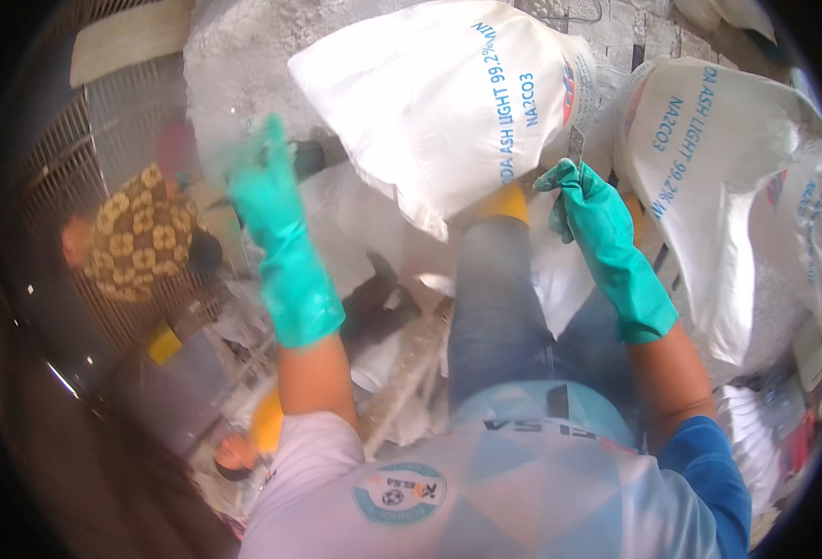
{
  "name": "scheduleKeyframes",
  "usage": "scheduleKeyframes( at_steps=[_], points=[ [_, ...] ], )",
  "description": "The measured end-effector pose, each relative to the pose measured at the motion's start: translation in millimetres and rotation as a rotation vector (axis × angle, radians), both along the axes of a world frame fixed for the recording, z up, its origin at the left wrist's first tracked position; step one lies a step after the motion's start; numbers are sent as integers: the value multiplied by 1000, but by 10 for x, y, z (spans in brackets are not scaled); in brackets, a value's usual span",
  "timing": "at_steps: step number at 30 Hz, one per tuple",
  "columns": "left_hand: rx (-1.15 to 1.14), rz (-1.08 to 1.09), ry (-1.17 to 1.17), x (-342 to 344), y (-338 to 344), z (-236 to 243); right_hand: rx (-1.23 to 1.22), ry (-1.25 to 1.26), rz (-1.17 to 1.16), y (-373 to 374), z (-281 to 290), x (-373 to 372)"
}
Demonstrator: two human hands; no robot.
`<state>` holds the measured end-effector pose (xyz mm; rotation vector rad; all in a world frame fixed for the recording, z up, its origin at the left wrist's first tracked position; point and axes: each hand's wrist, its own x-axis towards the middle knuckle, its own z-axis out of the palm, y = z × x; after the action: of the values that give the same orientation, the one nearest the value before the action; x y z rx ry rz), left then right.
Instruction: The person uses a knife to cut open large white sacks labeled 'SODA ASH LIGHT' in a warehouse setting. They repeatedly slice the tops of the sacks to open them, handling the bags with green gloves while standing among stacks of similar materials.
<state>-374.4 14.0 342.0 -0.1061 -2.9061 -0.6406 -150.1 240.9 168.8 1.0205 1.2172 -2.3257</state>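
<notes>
My left hand (271, 200), in a green rubber glove, is raised at the left and blurred by motion. Its fingers look stretched apart, with nothing seen in them. My right hand (588, 205), gloved the same way, is closed around a thin grey blade-like tool (576, 144) that sticks up from the fist; its handle is hidden. Just beyond that hand lies a large white woven sack (429, 102) with blue print. A second white sack (699, 140), slack and creased down its front, stands to the right of my right hand.
At the left is a person in a brown patterned top (141, 233). Lower left, another person in yellow (266, 424) is partly hidden by my arm. A pale, powdery heap or sack (234, 56) lies behind my left hand. A yellow boot (504, 203) shows below the near sack.
</notes>
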Motion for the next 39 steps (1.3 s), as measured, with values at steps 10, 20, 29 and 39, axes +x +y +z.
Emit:
scheduleKeyframes(
  at_steps=[10, 20, 29, 39],
  points=[
    [-178, 261, -355, 964, -1490, -1959, 449, 4, 94, 935, 1211, 1289],
    [-228, 211, 324, 1097, -756, -1983, 546, 198, 153, 1102, 1266, 1431],
    [-212, 179, 252, 922, -952, -2162, 527, 266, 574, 214, 1469, 212],
    [100, -53, 317, 1464, -249, -1683, 289, 426, 639, -778, 704, -916]
  ],
)
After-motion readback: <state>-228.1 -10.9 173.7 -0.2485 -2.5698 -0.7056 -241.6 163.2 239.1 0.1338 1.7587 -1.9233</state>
